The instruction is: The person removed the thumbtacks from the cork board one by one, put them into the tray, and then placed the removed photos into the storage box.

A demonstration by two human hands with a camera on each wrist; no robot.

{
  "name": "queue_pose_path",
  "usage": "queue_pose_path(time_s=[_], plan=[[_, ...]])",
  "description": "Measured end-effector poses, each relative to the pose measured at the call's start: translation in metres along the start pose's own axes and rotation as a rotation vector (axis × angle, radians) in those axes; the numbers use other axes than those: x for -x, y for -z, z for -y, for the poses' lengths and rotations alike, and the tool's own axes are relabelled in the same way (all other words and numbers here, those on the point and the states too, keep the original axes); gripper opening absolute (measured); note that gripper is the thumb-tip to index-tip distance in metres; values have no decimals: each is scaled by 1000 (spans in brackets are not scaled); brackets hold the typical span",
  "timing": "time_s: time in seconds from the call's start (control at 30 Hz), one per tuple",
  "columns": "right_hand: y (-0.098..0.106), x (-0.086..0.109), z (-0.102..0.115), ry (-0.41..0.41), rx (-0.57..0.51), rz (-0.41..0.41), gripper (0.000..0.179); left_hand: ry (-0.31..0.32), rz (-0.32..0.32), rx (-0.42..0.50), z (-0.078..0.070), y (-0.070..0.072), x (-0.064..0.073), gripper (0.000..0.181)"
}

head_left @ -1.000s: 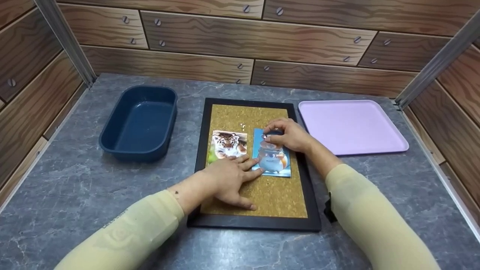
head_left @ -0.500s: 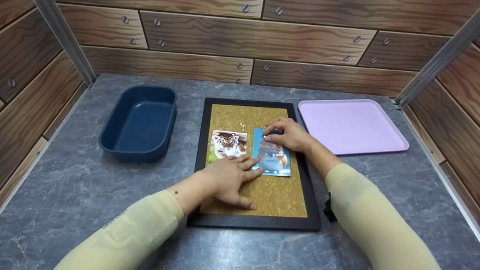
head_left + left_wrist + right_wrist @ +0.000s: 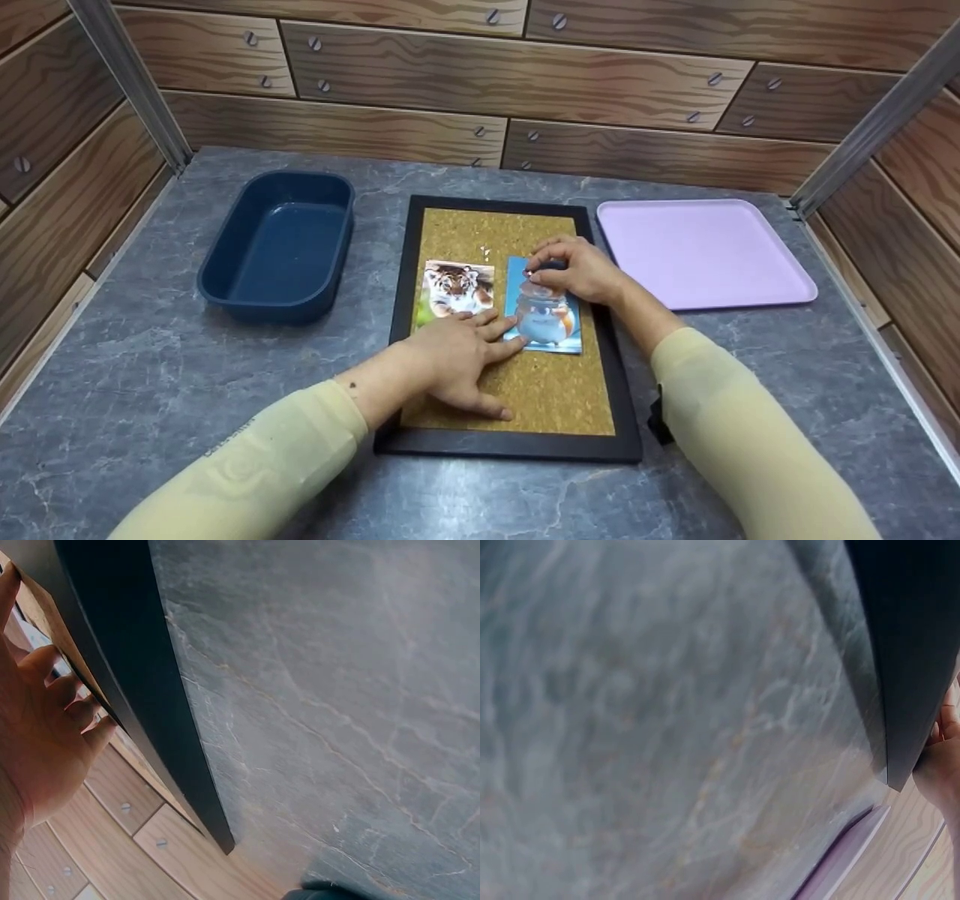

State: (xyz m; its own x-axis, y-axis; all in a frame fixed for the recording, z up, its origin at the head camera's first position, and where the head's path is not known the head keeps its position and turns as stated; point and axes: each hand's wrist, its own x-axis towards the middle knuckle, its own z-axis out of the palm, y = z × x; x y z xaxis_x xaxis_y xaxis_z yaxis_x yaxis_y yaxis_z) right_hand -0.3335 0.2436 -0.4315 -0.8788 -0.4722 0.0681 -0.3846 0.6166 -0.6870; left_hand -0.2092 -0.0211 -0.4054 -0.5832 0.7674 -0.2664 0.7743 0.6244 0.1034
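Observation:
A cork board [image 3: 525, 397] in a black frame lies on the table. On it are a tiger photo [image 3: 457, 289] and, to its right, a blue picture [image 3: 547, 322] of a round fishbowl-like shape. My left hand [image 3: 457, 360] rests with fingers spread over the tiger photo's lower part, two fingertips at the blue picture's left edge. Near the top of the blue picture, my right hand [image 3: 581, 270] pinches a small pushpin between thumb and forefinger, mostly hidden by the fingertips. The left wrist view shows the hand [image 3: 52, 720] beyond the black frame edge.
Several tiny clear pieces [image 3: 485, 253] like pushpins lie on the cork above the photos. A dark blue bin [image 3: 315, 304] stands at the left, and a lilac tray [image 3: 705, 255] lies at the right beside the frame. Wood-patterned walls enclose the back and sides.

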Motion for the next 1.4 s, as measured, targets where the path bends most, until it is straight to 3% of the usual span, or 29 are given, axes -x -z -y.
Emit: queue_pose_path(time_s=[0.5, 1.03, 1.4], plan=[[0, -2, 1, -49, 22, -3, 16, -1, -9, -13, 1, -1, 0, 102], [1, -3, -1, -38, -38, -9, 16, -1, -3, -6, 2, -1, -1, 103], [6, 0, -5, -48, -137, 1, 19, 8, 10, -2, 0, -1, -2, 104]])
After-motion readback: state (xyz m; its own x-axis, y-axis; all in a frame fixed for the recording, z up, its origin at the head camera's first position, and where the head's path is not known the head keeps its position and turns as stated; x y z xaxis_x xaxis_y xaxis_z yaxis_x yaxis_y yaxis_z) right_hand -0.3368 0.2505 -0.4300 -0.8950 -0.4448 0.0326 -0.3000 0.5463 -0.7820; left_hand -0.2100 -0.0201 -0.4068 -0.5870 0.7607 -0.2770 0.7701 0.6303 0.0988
